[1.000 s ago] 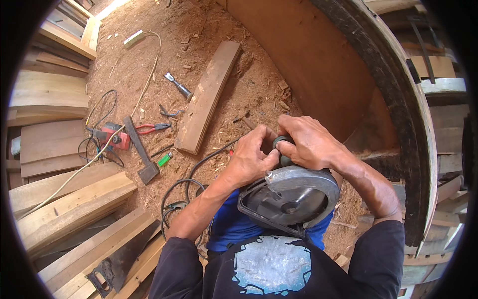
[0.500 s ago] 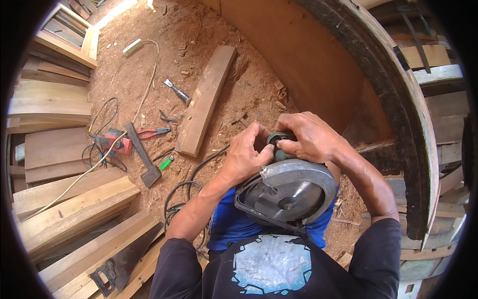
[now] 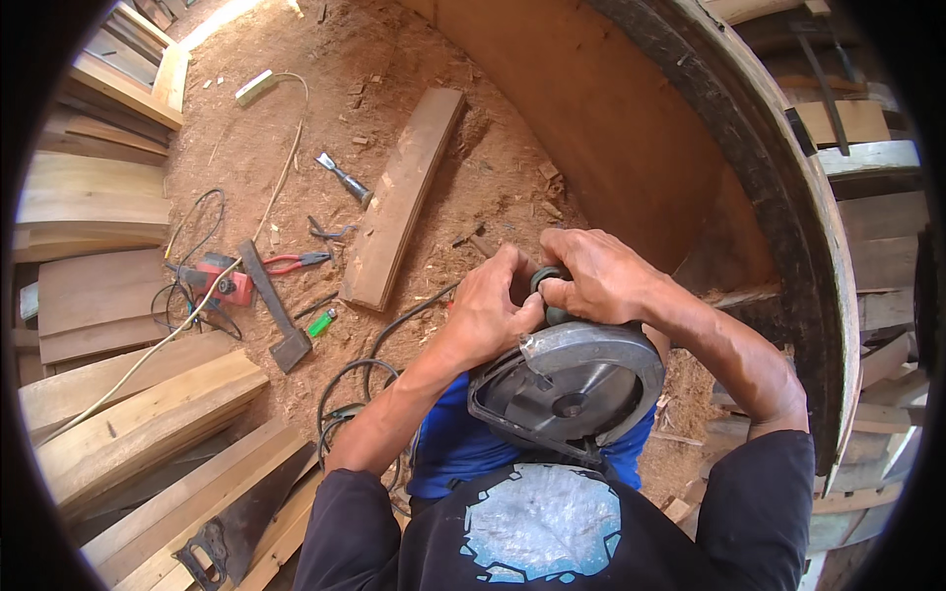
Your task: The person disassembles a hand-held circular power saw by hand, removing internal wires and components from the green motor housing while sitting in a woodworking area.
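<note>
A circular saw (image 3: 613, 347) rests in my lap, its blade (image 3: 601, 384) and silver guard facing up toward me. My left hand (image 3: 485, 315) is closed on the near-left part of the saw's dark green body. On the other side, my right hand (image 3: 601, 276) curls round the round dark end (image 3: 548, 278) of that body, thumb bent against it. The two thumbs almost meet there. What the fingertips press on underneath is hidden by the hands. A black cord (image 3: 370, 369) loops on the ground to the left of the saw.
On the sawdust-covered ground lie a brown plank (image 3: 406, 202), a chisel (image 3: 343, 180), red pliers (image 3: 296, 262), an adze-like tool (image 3: 271, 305), a green lighter (image 3: 321, 323) and a red power tool (image 3: 225, 281). Boards and a handsaw (image 3: 236, 527) are at left. A curved wooden wall (image 3: 641, 128) rises at right.
My right forearm and elbow have swung slightly outward, and the right hand has turned a little on the saw's round end. The view has shifted slightly. Both hands remain on the saw.
</note>
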The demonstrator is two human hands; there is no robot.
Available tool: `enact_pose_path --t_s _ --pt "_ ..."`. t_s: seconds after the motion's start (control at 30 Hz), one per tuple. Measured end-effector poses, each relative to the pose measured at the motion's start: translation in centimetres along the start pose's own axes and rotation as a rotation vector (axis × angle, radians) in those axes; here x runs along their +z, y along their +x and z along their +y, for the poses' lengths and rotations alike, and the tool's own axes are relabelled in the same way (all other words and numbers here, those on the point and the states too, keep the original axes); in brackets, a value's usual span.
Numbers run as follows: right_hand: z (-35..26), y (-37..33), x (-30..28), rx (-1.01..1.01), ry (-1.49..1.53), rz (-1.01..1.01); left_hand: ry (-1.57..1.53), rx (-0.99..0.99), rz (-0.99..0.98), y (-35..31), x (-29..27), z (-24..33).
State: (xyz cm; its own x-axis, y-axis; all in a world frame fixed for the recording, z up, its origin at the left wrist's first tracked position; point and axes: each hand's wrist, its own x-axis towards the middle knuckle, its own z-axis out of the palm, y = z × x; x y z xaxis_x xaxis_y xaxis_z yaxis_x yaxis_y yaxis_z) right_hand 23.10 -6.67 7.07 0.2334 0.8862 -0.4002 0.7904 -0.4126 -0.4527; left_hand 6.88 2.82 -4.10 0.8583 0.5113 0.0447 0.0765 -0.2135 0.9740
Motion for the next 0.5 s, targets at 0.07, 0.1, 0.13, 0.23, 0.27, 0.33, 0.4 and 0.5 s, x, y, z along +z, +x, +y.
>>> enact_pose_path --t_s 0.07,0.1,0.13,0.23,0.27,0.33,0.4,0.5 --pt "-0.7 -0.2 0.0 0.012 -0.008 -0.013 -0.045 0.024 -0.009 -0.3 0.0 -0.7" --pt "-1.1 -0.2 -0.1 0.019 -0.012 -0.015 -0.031 0.039 -0.009 -0.3 -0.1 -0.6" --pt "-1.1 -0.2 0.0 0.025 -0.013 -0.016 -0.016 0.054 -0.009 -0.4 -0.1 -0.5" --pt "-1.4 -0.2 0.2 0.046 -0.029 -0.018 -0.084 0.033 -0.005 -0.5 0.0 -1.1" --pt "-1.4 -0.1 0.5 0.034 -0.042 -0.022 -0.089 0.037 -0.007 -0.7 0.0 -1.2" --pt "-1.3 -0.2 0.1 0.024 -0.061 -0.015 -0.082 0.032 0.005 -0.9 -0.1 -0.8" --pt "-0.3 -0.7 -1.5 -0.112 0.048 -0.143 -0.079 0.070 0.003 -1.5 -0.5 -0.8" --pt "2.8 -2.4 -2.0 -0.124 0.532 -0.238 -0.154 0.077 -0.022 -2.5 -0.8 0.5"
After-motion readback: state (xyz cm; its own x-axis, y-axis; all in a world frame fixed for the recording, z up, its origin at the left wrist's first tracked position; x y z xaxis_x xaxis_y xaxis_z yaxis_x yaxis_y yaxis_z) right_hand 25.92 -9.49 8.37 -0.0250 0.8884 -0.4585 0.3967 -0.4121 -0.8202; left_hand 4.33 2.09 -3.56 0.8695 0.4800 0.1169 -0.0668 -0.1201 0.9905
